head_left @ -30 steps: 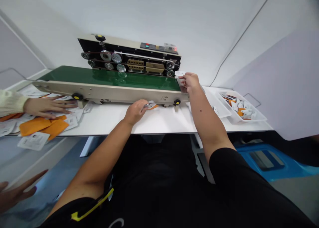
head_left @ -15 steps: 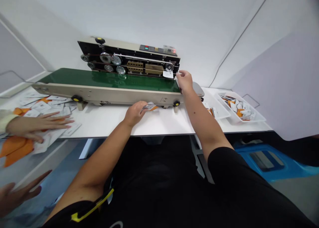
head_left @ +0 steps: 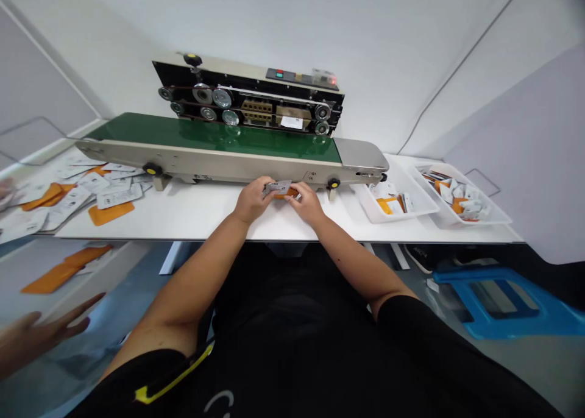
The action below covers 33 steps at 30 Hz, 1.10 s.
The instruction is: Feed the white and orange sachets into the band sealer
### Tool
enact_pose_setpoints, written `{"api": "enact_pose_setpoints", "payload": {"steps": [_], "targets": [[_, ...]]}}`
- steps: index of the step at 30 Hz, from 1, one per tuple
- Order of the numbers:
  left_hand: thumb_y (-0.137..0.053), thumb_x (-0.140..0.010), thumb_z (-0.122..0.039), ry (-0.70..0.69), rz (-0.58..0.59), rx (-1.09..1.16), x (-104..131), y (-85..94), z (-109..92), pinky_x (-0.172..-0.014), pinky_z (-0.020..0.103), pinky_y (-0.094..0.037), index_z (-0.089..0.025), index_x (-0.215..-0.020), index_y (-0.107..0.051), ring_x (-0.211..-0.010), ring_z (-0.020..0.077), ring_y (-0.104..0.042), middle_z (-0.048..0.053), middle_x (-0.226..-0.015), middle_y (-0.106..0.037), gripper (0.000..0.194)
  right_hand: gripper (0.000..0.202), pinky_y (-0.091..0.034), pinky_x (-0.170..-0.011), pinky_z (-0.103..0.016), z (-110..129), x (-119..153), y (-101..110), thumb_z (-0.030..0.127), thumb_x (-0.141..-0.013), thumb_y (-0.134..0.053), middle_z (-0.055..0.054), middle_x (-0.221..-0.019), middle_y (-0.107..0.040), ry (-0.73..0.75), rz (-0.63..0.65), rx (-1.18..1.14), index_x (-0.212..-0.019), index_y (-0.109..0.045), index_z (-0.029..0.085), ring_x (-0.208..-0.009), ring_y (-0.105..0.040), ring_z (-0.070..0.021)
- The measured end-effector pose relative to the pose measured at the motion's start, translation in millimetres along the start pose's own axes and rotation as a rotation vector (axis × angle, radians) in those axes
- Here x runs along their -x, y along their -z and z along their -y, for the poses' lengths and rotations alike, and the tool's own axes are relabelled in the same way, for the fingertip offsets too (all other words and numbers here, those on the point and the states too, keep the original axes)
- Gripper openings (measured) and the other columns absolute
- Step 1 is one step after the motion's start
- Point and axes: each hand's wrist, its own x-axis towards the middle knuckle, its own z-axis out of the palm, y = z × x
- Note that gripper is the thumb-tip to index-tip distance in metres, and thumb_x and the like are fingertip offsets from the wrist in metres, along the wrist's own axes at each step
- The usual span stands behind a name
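White-and-orange packets (head_left: pixel 280 187) are clamped in the grip of the left hand (head_left: pixel 251 201); the right hand (head_left: pixel 309 205) pinches their other end, probably to steady them.

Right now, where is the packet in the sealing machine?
In the head view, the white packet is at the sealing machine's right half, by the right brass block, above the green conveyor belt.

left hand (head_left: pixel 253 201): grips packets (head_left: pixel 284 186) | right hand (head_left: pixel 309 205): touching packets | conveyor (head_left: pixel 219 139): behind
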Motion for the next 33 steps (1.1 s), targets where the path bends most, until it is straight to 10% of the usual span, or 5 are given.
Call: {"api": "enact_pose_setpoints", "payload": {"steps": [33], "targets": [[-0.064, -0.095, -0.044, -0.026, 0.048, 0.027, 0.9, -0.5, -0.4, -0.107, 0.038, -0.054, -0.018, -0.134, -0.062, -0.122, 0.0275, -0.069, 0.013, -0.131, -0.071, 0.047, 0.019, -0.054, -0.081, -0.034, -5.8, 2.5, 2.8, 0.031, -0.094, -0.063, -0.009, -0.1, -0.069, 0.032, -0.033, 0.046, -0.102, -0.076, 0.021, -0.09, -0.063, -0.0219]]}}
